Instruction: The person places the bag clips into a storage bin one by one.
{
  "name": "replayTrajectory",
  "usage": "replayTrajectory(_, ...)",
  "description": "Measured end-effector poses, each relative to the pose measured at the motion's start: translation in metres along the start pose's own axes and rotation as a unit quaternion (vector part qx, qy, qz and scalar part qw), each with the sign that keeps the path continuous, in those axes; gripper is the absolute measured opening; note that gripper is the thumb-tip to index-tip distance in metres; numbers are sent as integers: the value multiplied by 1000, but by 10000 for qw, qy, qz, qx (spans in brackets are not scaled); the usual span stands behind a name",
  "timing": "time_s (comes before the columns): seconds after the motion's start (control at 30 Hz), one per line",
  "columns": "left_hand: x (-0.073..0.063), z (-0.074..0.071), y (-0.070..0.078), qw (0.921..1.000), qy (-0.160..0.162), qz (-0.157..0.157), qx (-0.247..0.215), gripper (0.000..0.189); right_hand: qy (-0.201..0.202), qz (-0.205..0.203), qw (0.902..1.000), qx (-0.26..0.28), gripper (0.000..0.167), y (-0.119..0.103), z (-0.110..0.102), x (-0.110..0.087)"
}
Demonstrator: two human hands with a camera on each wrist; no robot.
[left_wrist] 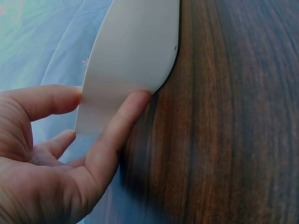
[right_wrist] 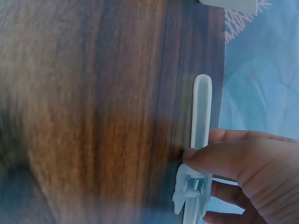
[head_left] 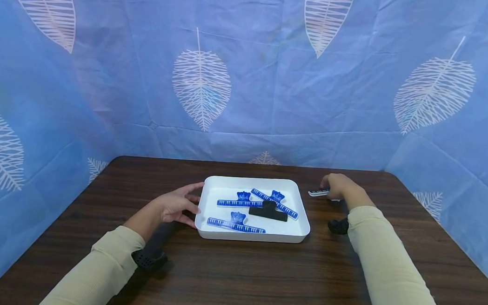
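A white tray (head_left: 251, 237) stands on the table with clips in it. My left hand (head_left: 179, 206) touches the tray's left side with spread fingers; in the left wrist view, fingertips (left_wrist: 70, 99) meet the rim and another presses low on the outer wall. Inside lie several blue piano-key clips (head_left: 237, 225) and a black clip (head_left: 268, 213). Right of the tray, my right hand (head_left: 342, 186) pinches a white piano-key clip (right_wrist: 202, 109) between thumb and fingers, close over the table. The thumb lies on its long bar, beside the clip's handle part; the fingers reach behind.
The dark wooden table (head_left: 253, 274) ends at a back edge just beyond the tray and right hand. A blue leaf-patterned cloth (head_left: 248, 87) hangs behind and along both sides. Black wrist straps (head_left: 149, 258) sit on both wrists.
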State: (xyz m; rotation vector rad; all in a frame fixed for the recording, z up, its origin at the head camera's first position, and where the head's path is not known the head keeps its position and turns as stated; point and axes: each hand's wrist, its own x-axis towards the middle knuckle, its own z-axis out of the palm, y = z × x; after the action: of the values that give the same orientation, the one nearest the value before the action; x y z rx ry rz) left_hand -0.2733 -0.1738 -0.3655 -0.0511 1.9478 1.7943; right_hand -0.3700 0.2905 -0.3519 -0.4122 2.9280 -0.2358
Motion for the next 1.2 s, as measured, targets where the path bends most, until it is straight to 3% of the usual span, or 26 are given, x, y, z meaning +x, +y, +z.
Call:
replayTrajectory(0.17,0,-1,0,10000,-13,16,24,92,-38,-81,10000,11,28,2,-1,-3)
replayTrajectory(0.43,-1,-1,1,10000,-32,15,5,91,-23,-265,9996,-71,9,3,0,-5)
replayTrajectory(0.67,-1,-1,1,10000,-63,30,-2,92,-101,-217,9997,72,7,-2,2,-8)
replayTrajectory(1.2,-1,0,-2,9999,-18,97,-24,92,-231,-529,9977,348,10,-6,2,-17)
